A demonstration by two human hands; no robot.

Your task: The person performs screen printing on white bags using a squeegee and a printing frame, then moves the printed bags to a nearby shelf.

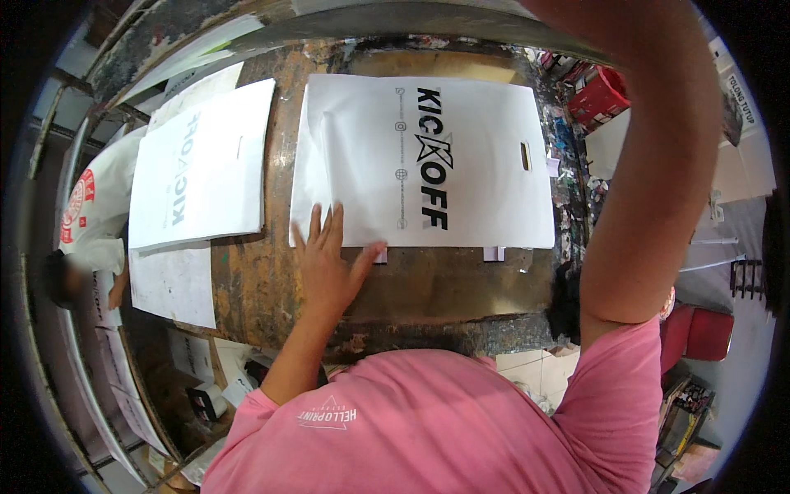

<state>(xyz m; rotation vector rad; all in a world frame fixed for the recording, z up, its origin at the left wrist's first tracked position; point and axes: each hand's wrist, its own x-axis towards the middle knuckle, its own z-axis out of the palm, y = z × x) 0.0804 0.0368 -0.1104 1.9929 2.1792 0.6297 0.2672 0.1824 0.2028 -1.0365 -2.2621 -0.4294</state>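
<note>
The left hand lies spread, gripping nothing, on a bag already printed; a pile, top printed, sits left of it. The right hand is out of sight.

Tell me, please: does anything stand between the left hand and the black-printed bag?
Nothing visible does: the left hand is spread, its fingertips already over the near left corner of the black-printed bag.

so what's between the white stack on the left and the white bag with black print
In the head view, just a strip of stained brown tabletop shows between the white stack and the white bag.
</note>
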